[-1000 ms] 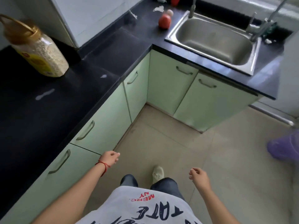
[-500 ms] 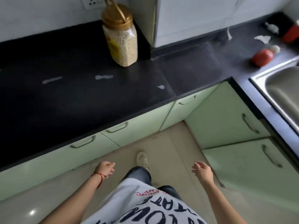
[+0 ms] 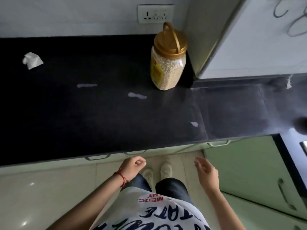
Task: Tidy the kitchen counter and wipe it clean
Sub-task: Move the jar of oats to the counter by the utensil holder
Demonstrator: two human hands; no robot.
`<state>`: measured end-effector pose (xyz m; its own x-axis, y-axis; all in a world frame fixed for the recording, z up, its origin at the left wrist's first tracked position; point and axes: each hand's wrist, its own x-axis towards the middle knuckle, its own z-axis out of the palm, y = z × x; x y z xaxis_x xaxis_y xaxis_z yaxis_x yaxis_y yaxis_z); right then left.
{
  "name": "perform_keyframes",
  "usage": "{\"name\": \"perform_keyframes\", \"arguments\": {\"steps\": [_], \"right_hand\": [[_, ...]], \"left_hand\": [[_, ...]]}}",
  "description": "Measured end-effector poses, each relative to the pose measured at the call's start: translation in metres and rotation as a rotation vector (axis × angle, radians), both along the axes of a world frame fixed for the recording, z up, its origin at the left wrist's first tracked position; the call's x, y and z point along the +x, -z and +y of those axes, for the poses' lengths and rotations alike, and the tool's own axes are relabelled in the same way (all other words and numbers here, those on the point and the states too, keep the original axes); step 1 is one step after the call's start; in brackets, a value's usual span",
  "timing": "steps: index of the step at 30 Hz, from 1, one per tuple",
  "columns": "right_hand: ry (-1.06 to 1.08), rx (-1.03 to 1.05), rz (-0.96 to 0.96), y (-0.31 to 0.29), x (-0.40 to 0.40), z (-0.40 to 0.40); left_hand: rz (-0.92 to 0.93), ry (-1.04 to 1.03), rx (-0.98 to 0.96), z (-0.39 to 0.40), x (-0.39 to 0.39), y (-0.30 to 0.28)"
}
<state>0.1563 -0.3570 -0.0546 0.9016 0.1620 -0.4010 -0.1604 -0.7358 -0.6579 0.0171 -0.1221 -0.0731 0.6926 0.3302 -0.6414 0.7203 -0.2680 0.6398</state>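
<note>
A person is facing the black counter (image 3: 99,123), both hands empty: left hand (image 3: 132,166) loosely curled, right hand (image 3: 206,171) fingers relaxed apart. Beyond the fingertips are lying a crumpled tissue (image 3: 32,60), white smears (image 3: 137,95) and a jar (image 3: 167,58). Likely next: reaching for the tissue.

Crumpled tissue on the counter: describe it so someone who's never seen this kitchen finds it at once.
Start at the black counter that runs below the wall socket. Go left from the gold-lidded grain jar, past the pale smears, toward the far left end near the wall. The crumpled tissue lies there, the only raised white wad; the other white marks are flat streaks.
</note>
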Motion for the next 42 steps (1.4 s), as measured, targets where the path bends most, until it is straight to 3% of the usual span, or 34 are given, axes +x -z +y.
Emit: {"name": "perform_keyframes", "arguments": {"steps": [7, 13, 16, 22, 25, 33, 37, 42], "right_hand": [[-0.135, 0.272, -0.206, -0.054, 0.081, 0.098], [-0.211, 0.330, -0.240, -0.072, 0.144, 0.166], [-0.243, 0.282, -0.214, -0.072, 0.161, 0.189], [-0.293, 0.258, -0.235, -0.065, 0.158, 0.222], [-0.279, 0.270, -0.209, -0.063, 0.153, 0.234], [-0.247, 0.370, -0.114, -0.059, 0.176, 0.245], [-0.348, 0.436, -0.084, -0.054, 0.198, 0.241], [-0.483, 0.483, -0.016, -0.050, 0.223, 0.236]], "left_hand": [[-0.308, -0.242, -0.190, 0.028, 0.062, -0.068], [-0.507, -0.466, 0.072, 0.113, 0.184, -0.095], [-0.546, -0.598, 0.093, 0.147, 0.241, -0.101], [-0.516, -0.800, -0.238, 0.172, 0.303, -0.095], [-0.464, -0.799, -0.331, 0.167, 0.310, -0.092], [-0.555, -0.760, -0.265, 0.150, 0.279, -0.100], [-0.550, -0.718, -0.184, 0.146, 0.249, -0.088], [-0.465, -0.482, -0.106, 0.159, 0.239, -0.087]]}}
